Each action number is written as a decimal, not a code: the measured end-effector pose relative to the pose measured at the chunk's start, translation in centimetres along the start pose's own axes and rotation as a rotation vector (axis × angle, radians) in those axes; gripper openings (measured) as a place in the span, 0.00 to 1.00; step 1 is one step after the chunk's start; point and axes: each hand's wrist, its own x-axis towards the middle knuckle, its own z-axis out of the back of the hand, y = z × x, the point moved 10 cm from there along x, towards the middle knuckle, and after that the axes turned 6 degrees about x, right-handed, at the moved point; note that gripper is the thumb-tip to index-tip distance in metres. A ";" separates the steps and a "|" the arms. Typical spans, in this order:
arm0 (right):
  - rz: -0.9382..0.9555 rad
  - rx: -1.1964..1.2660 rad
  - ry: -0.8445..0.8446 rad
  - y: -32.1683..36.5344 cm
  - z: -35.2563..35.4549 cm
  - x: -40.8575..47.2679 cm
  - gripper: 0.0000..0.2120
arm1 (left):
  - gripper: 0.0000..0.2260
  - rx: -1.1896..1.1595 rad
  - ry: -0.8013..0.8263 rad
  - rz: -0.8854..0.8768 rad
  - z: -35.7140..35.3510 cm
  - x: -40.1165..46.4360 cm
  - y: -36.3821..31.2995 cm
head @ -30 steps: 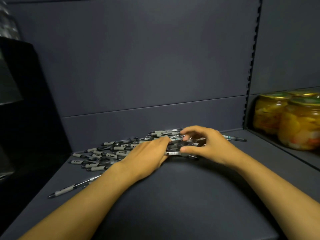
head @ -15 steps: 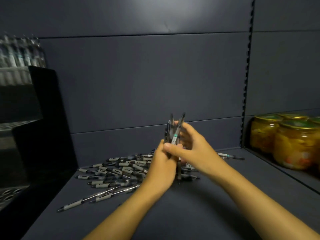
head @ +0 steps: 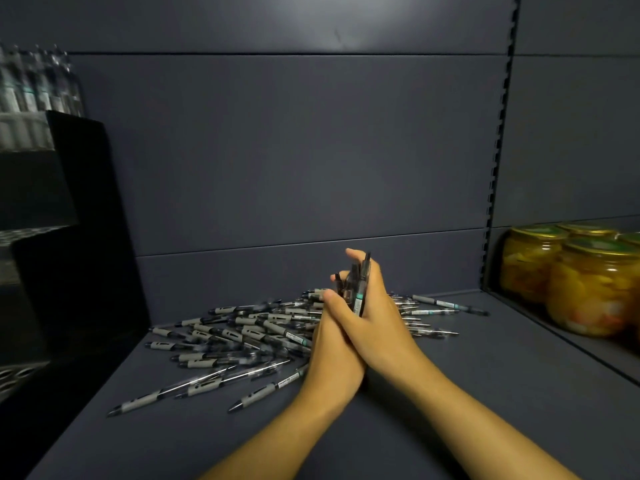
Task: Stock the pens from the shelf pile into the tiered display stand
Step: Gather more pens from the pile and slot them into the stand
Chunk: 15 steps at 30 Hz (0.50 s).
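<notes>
A pile of grey-grip pens [head: 249, 332] lies spread on the dark shelf [head: 450, 393], left of and behind my hands. My left hand [head: 334, 355] and my right hand [head: 381, 320] press together around an upright bundle of pens [head: 358, 285], whose tops stick out above my fingers. The bundle's lower ends are hidden between my palms. The black tiered display stand [head: 62, 244] rises at the far left, with several pens standing in its top tier [head: 34, 88].
Glass jars of yellow preserves [head: 588, 285] stand on the neighbouring shelf at the right, behind a slotted upright [head: 498, 150]. Loose pens [head: 446, 304] lie right of my hands. The shelf's back wall is close behind the pile.
My hands scooped pens off the pile, stood them upright, and have closed tighter around the bundle, lowering it towards the shelf. The view has tilted up, showing more of the stand.
</notes>
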 end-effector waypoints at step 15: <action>-0.025 0.074 -0.001 -1.5 -0.1 -0.7 0.30 | 0.21 0.082 0.098 0.131 -0.8 -1.4 1.8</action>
